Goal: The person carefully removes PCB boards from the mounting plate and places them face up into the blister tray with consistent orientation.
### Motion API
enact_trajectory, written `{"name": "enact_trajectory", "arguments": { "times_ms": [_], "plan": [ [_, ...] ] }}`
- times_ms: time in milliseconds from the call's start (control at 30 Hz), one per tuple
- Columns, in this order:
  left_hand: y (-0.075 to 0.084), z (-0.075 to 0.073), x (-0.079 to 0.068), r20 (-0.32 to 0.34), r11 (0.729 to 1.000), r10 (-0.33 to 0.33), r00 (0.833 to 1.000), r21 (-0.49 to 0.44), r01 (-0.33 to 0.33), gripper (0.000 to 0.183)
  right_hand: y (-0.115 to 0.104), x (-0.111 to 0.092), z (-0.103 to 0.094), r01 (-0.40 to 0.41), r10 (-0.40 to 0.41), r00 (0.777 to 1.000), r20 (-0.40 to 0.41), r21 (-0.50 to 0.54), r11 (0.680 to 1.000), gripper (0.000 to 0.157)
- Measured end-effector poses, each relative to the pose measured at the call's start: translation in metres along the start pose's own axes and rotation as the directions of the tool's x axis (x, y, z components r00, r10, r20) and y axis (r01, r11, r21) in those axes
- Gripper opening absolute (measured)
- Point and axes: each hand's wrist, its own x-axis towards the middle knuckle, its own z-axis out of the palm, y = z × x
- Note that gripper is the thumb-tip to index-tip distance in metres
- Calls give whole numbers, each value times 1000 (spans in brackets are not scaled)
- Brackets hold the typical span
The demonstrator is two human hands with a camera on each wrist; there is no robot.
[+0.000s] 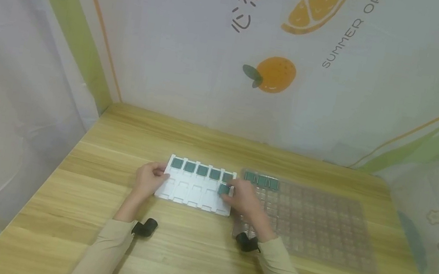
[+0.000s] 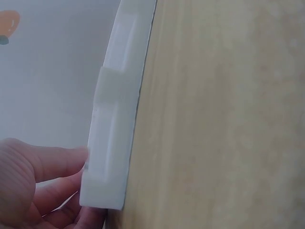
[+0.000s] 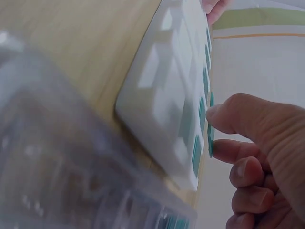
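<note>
A white compartment tray (image 1: 192, 194) lies on the table, with several thin green square pieces (image 1: 202, 170) lined up in its far row. My left hand (image 1: 148, 177) grips the tray's left end, thumb and fingertips at its edge. Over the right end, my right hand (image 1: 245, 198) pinches one green square piece (image 3: 210, 131) between thumb and a finger. In the right wrist view that piece is held apart from the tray, just above the filled row; its other fingers are curled.
A clear plastic tray (image 1: 318, 222) with many small pockets lies to the right, close to the white tray. Three green pieces (image 1: 262, 181) sit in its far left corner. Printed curtains (image 1: 194, 80) stand behind the wooden table (image 1: 182, 265).
</note>
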Motion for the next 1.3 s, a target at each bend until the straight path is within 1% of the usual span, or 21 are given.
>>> {"name": "enact_trajectory", "arguments": {
  "times_ms": [200, 333, 467, 667, 900, 1033, 1200, 1300],
  "plan": [
    [0, 0, -1, 1, 1000, -9, 1000, 4, 9, 29, 11, -5, -2, 20, -21, 999, -47, -1, 1000, 22],
    [-1, 0, -1, -5, 1000, -3, 1000, 4, 3, 29, 19, -7, -4, 31, -31, 998, -57, 0, 1000, 20],
    [-1, 0, -1, -7, 1000, 0, 1000, 12, 0, 29, 27, -9, -7, 40, -41, 997, -63, -4, 999, 22],
    [-2, 0, 0, -11, 1000, 8, 1000, 21, -7, 28, 39, -14, -14, -1, 3, 998, -55, 20, 1000, 28],
    [-3, 0, 2, -12, 1000, 23, 1000, 11, -23, 27, 57, -18, -21, -30, 28, 996, -83, -18, 999, 28],
    [-4, 0, 2, -9, 999, 31, 999, 15, -31, 27, 66, -19, -24, -43, 43, 996, -78, -2, 999, 29],
    [-5, 1, 2, -12, 999, 27, 1000, 17, -27, 26, 75, -21, -28, -58, 56, 995, -82, -27, 998, 30],
    [-5, 1, 3, -10, 1000, 23, 1000, 12, -23, 26, 81, -21, -32, -61, 59, 996, -67, -33, 998, 31]
  ]
}}
